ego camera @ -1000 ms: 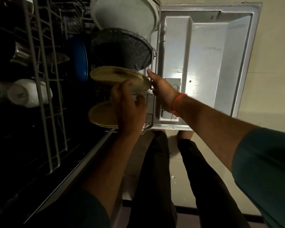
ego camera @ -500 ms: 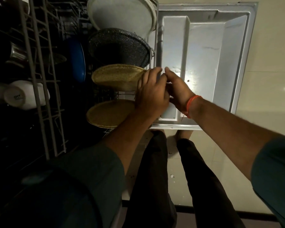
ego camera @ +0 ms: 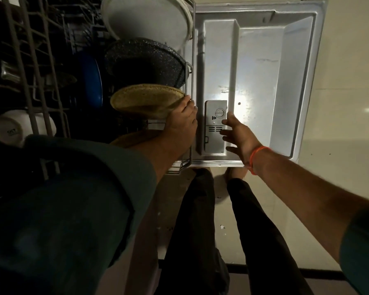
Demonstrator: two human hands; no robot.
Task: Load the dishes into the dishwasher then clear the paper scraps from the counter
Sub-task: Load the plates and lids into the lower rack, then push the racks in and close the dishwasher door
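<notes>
Tan plate (ego camera: 145, 99) round, speckled (tilted in rack).

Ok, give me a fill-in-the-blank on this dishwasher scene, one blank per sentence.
1. The left hand holds the rim of the ____ plate.
2. The right hand, open, hangs over the dishwasher ____.
3. The band on the right wrist is ____.
4. Behind the speckled plate stands a ____ one.

Missing words: tan; door; orange; white
</notes>
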